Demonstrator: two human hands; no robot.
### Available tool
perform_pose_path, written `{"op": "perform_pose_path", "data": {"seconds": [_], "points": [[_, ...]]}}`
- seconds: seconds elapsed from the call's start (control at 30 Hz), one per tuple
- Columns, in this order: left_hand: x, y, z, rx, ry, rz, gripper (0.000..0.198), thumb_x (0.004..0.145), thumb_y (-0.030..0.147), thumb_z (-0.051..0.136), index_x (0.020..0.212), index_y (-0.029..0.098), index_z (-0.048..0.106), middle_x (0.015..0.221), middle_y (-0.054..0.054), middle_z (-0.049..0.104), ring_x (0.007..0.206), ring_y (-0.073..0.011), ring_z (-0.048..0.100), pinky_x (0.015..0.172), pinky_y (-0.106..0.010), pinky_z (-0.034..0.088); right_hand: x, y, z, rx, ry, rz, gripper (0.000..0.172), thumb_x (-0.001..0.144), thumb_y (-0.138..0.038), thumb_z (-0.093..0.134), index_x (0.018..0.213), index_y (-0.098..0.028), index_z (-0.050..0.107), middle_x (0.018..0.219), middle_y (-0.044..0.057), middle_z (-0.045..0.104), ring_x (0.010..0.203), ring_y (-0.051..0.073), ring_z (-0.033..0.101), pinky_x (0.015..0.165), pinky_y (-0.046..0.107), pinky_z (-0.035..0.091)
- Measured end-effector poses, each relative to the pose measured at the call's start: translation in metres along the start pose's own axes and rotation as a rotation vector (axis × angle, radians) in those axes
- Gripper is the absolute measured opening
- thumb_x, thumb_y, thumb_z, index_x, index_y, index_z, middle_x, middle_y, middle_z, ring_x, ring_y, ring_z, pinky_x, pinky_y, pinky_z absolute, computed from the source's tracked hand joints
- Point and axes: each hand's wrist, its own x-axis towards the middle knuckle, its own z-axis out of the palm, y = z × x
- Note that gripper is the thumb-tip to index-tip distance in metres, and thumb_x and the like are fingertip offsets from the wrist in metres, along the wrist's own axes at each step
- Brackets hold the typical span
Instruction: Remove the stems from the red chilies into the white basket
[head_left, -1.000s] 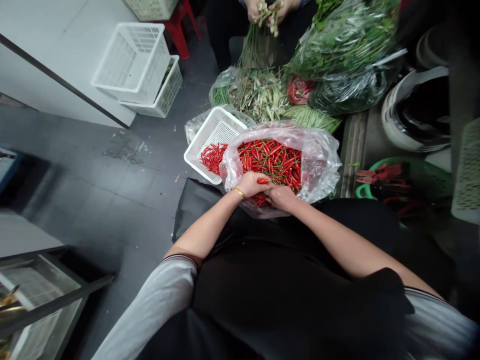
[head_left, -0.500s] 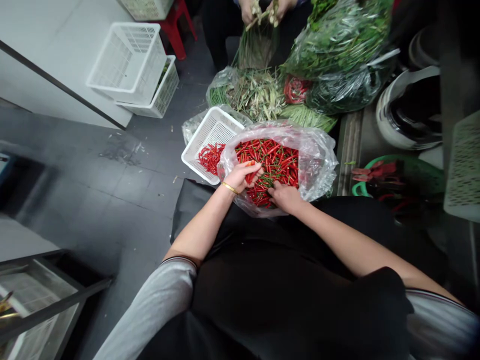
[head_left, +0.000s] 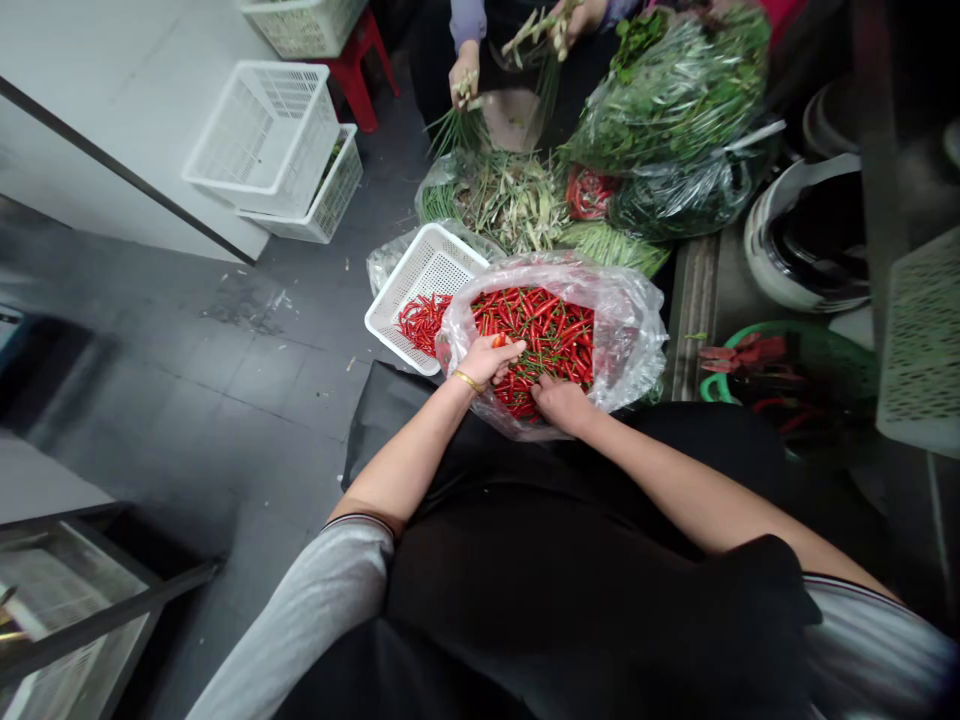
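Fresh red chillies (head_left: 559, 325) with green stems fill a clear plastic bag (head_left: 630, 315), its mouth rolled open in front of my lap. Over the bag's left side my left hand (head_left: 487, 362) is closed around a few red chillies, with a bit of red showing above the fingers. My right hand (head_left: 564, 402) reaches into the near side of the heap, its fingers curled together and the tips among the chillies; what they pinch is hidden. Left of the bag stands a white perforated basket (head_left: 397, 315) with a smaller pile of red chillies (head_left: 424, 320) in it.
Across from me a person's hands (head_left: 465, 75) hold spring onions above a heap of trimmings (head_left: 517, 200). Bagged leafy greens (head_left: 675, 110) lie at the back right. White crates (head_left: 262, 130) stand at the left, a green basin (head_left: 817, 350) and a white bucket (head_left: 765, 250) at the right.
My left hand has turned slightly, its thumb now stretched out to the right. My right hand has shifted a little left. The other person's hands have moved apart, with spring onions lowered to the left.
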Motion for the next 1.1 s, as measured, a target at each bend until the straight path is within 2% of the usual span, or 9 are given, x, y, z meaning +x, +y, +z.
{"op": "perform_pose_path", "data": {"seconds": [0.17, 0.33, 0.5, 0.67, 0.73, 0.83, 0.9, 1.0, 1.1], "points": [[0.003, -0.003, -0.004, 0.373, 0.023, 0.199, 0.024, 0.065, 0.030, 0.073, 0.070, 0.015, 0.056, 0.056, 0.006, 0.048, 0.052, -0.0055, 0.040, 0.055, -0.020, 0.032, 0.003, 0.013, -0.011, 0.073, 0.089, 0.001, 0.032, 0.096, -0.035, 0.040, 0.103, -0.012, 0.062, 0.105, 0.015, 0.061, 0.083, 0.022, 0.062, 0.062, 0.029, 0.039], [0.002, 0.008, 0.005, 0.848, -0.074, 0.324, 0.025, 0.071, 0.026, 0.066, 0.056, 0.016, 0.049, 0.053, 0.005, 0.041, 0.055, -0.0081, 0.036, 0.058, -0.024, 0.028, -0.001, 0.049, -0.049, 0.277, 0.262, 0.034, 0.027, 0.094, -0.038, 0.045, 0.093, -0.017, 0.061, 0.091, 0.009, 0.065, 0.078, 0.019, 0.060, 0.065, 0.028, 0.038], [-0.009, 0.019, 0.008, 0.675, -0.329, 0.334, 0.030, 0.071, 0.040, 0.066, 0.063, 0.015, 0.051, 0.058, 0.006, 0.042, 0.057, -0.0074, 0.036, 0.059, -0.023, 0.029, -0.002, 0.043, -0.051, 0.895, 0.316, -0.012, 0.039, 0.089, -0.046, 0.047, 0.060, -0.020, 0.045, 0.054, -0.002, 0.047, 0.052, 0.012, 0.044, 0.054, 0.025, 0.032], [-0.017, 0.014, 0.004, 0.329, -0.355, 0.259, 0.042, 0.062, 0.048, 0.073, 0.065, 0.014, 0.047, 0.058, 0.007, 0.037, 0.055, -0.0049, 0.031, 0.053, -0.022, 0.026, 0.004, 0.021, -0.028, 1.638, 0.294, 0.053, 0.046, 0.086, -0.064, 0.040, 0.067, -0.023, 0.038, 0.048, -0.009, 0.023, 0.039, 0.009, 0.025, 0.041, 0.022, 0.026], [-0.019, 0.013, -0.002, 0.136, -0.346, 0.191, 0.040, 0.062, 0.044, 0.074, 0.070, 0.015, 0.048, 0.057, 0.007, 0.037, 0.049, -0.0034, 0.029, 0.048, -0.020, 0.022, 0.008, 0.017, -0.016, 1.493, 0.287, 0.052, 0.043, 0.087, -0.061, 0.041, 0.070, -0.022, 0.044, 0.051, -0.007, 0.033, 0.044, 0.010, 0.034, 0.045, 0.023, 0.032], [-0.019, 0.015, -0.014, -0.159, -0.337, 0.120, 0.035, 0.063, 0.040, 0.071, 0.070, 0.016, 0.045, 0.055, 0.007, 0.039, 0.042, -0.0031, 0.029, 0.041, -0.020, 0.015, 0.012, 0.012, 0.001, 0.857, 0.293, -0.007, 0.029, 0.088, -0.046, 0.049, 0.091, -0.019, 0.060, 0.087, 0.006, 0.058, 0.071, 0.015, 0.055, 0.058, 0.025, 0.040], [-0.018, 0.017, -0.020, -0.277, -0.371, 0.112, 0.033, 0.061, 0.039, 0.069, 0.070, 0.016, 0.047, 0.057, 0.003, 0.046, 0.042, -0.0046, 0.036, 0.038, -0.020, 0.014, 0.015, 0.007, 0.009, 0.448, 0.215, -0.038, 0.026, 0.091, -0.037, 0.046, 0.106, -0.022, 0.062, 0.109, 0.010, 0.056, 0.085, 0.018, 0.058, 0.062, 0.026, 0.039], [-0.019, 0.018, -0.022, -0.331, -0.364, 0.121, 0.032, 0.062, 0.037, 0.070, 0.076, 0.015, 0.051, 0.058, 0.002, 0.051, 0.039, -0.0039, 0.036, 0.036, -0.019, 0.014, 0.017, 0.004, 0.014, 0.116, 0.081, -0.048, 0.033, 0.096, -0.032, 0.036, 0.111, -0.020, 0.063, 0.110, 0.014, 0.055, 0.086, 0.020, 0.060, 0.063, 0.027, 0.038], [-0.020, 0.016, -0.022, -0.335, -0.292, 0.108, 0.035, 0.065, 0.035, 0.074, 0.069, 0.016, 0.044, 0.047, 0.008, 0.039, 0.035, -0.0011, 0.026, 0.036, -0.017, 0.012, 0.009, 0.012, 0.010, 0.002, 0.083, -0.020, 0.036, 0.097, -0.027, 0.031, 0.110, -0.015, 0.062, 0.105, 0.016, 0.056, 0.084, 0.021, 0.060, 0.065, 0.028, 0.037]]}}
